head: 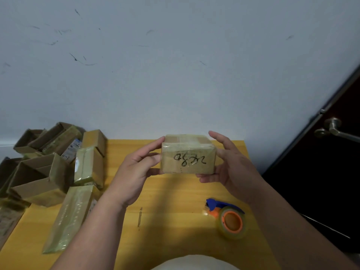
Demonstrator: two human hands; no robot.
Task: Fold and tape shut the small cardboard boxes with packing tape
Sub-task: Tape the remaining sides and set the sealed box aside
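Note:
A small closed cardboard box (188, 155), wrapped in glossy tape and marked with black handwriting on the side facing me, is lifted above the yellow table (171, 203). My left hand (134, 168) grips its left end, thumb on the near side and fingers behind. My right hand (231, 162) holds its right end, with fingers curled under the bottom edge and the index finger raised above the top corner. A roll of clear packing tape in a blue and orange dispenser (228, 217) lies on the table to the right, below the box.
A heap of cardboard boxes (48, 164), some open and some taped, crowds the table's left side. A flattened taped box (70, 217) lies near my left forearm. A wall stands behind the table; a dark door with a metal handle (333, 129) is at the right.

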